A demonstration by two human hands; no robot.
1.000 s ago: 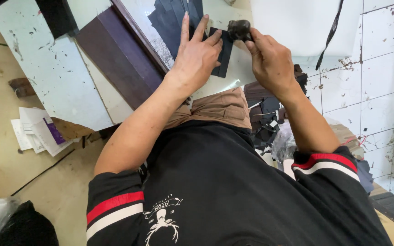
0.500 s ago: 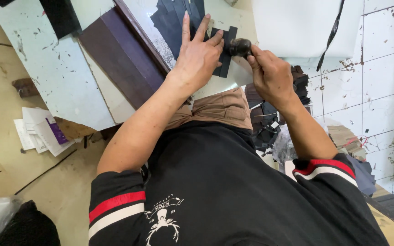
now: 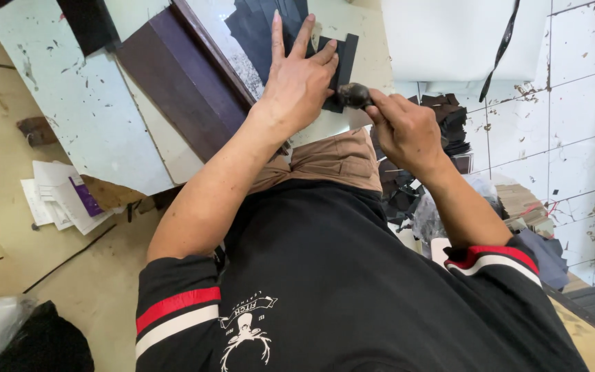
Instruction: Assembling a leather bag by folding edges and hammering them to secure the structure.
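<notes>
Under the left hand (image 3: 299, 86), upright black strip (image 3: 345, 58)

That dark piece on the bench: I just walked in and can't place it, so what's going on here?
A seated person presses the left hand flat on a small dark sheet piece lying on the pale worktop. The right hand grips a dark round-headed tool at the piece's edge. More dark offcuts are piled beside the right hand.

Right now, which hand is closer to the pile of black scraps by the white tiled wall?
The right hand. It sits just beside the pile of black scraps, holding a dark rounded tool. The left hand lies farther off, flat on a dark sheet.
</notes>
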